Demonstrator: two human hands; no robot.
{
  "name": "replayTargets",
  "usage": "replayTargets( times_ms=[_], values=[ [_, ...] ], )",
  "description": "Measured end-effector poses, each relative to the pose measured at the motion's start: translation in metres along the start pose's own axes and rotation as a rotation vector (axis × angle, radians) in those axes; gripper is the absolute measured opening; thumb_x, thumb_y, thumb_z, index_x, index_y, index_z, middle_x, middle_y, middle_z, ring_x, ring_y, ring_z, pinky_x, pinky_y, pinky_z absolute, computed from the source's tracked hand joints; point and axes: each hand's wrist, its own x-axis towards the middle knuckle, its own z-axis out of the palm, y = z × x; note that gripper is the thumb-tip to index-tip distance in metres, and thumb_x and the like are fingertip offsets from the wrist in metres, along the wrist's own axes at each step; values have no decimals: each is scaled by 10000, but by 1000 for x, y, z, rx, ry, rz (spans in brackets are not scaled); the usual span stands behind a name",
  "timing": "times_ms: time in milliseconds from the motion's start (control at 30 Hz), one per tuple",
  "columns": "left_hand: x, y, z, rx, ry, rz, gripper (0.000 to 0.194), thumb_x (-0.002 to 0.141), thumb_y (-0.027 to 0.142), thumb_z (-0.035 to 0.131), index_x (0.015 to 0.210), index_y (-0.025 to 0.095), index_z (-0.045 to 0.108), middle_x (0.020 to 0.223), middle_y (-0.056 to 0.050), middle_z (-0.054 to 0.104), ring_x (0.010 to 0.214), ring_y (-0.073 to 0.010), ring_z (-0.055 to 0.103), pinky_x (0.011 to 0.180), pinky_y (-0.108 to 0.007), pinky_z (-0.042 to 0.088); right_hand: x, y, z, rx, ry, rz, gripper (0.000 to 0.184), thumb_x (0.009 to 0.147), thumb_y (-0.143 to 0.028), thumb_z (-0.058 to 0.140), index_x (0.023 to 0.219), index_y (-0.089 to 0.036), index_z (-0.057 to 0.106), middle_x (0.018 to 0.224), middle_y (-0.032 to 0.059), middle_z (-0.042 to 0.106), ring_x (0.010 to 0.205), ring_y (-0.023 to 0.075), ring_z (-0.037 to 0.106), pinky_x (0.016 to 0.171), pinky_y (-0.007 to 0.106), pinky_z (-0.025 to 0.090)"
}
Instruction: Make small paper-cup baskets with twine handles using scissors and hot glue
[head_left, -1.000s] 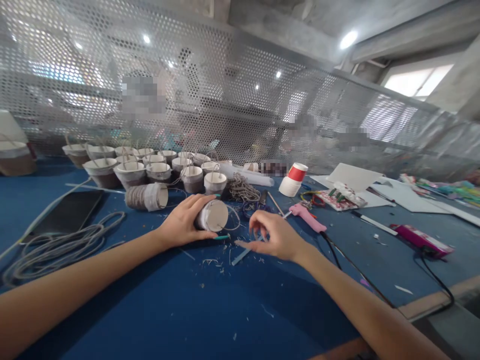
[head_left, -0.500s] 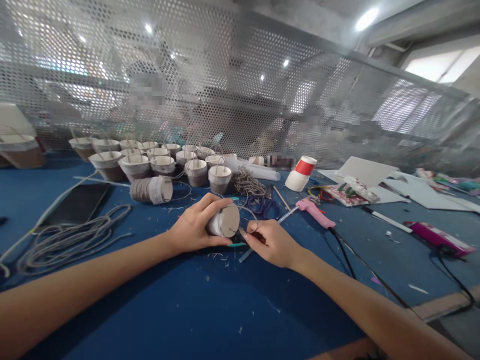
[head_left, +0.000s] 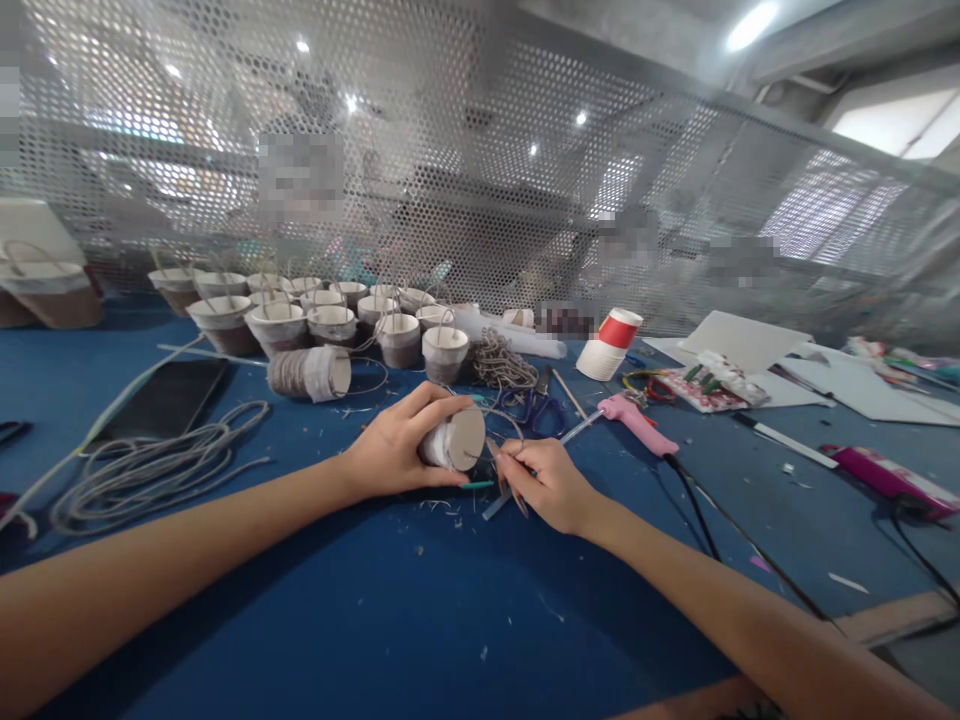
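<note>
My left hand (head_left: pixel 397 440) is wrapped around a small paper cup (head_left: pixel 466 440) lying on its side, its flat base turned to the right. White wrapping shows around the cup's wall. A thin grey cord (head_left: pixel 504 412) comes from the cup and curves over to my right hand (head_left: pixel 544 480). The right fingers are pinched together on the cord just beside the cup's base; the exact grip is partly hidden. Behind my left hand, a cord-wrapped cup (head_left: pixel 309 374) lies on its side.
Several wrapped cups with looped handles (head_left: pixel 330 325) stand at the back left. A coil of grey cord (head_left: pixel 161 470) lies left near a black phone-like slab (head_left: pixel 161 400). To the right are blue-handled pliers (head_left: pixel 544 412), a pink glue gun (head_left: pixel 637 424) and stacked paper cups (head_left: pixel 606 355).
My right fingers have shifted slightly at the cup's base, and the dark gap beside it has changed shape. The left hand keeps its hold; the whole view has swung a little.
</note>
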Motion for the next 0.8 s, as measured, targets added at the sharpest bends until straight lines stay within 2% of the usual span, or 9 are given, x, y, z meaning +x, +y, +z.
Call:
replayTargets(
  times_ms=[300, 467, 633, 800],
  values=[
    [1, 1, 1, -5, -30, -9, 734, 682, 502, 666, 1279, 220, 345, 1097, -98, 464, 1018, -237, 509, 840, -395, 494, 0, 4, 2, 30, 77, -65, 434, 921, -238, 348, 504, -178, 448, 524, -13, 504, 491, 72, 503, 548, 211, 384],
    [0, 0, 1, -4, -19, -14, 732, 686, 504, 661, 1285, 240, 333, 1083, -92, 461, 1002, -241, 514, 824, -410, 499, 0, 3, 2, -10, 79, -78, 399, 909, -214, 361, 526, -173, 462, 516, -18, 484, 480, 71, 477, 524, 209, 368],
    [0, -1, 1, 0, -25, -16, 739, 684, 500, 666, 1286, 232, 331, 1092, -96, 458, 1007, -239, 510, 826, -402, 498, 0, 3, 1, 3, 54, -94, 385, 906, -215, 359, 539, -171, 468, 524, -15, 484, 500, 77, 477, 547, 213, 371],
    [0, -1, 2, -7, -17, -15, 738, 682, 493, 671, 1284, 231, 335, 1088, -94, 456, 1003, -236, 507, 833, -406, 495, 1, 1, -1, 61, -29, -60, 390, 905, -217, 359, 522, -176, 421, 514, -22, 457, 476, 73, 437, 540, 222, 355]
  ],
)
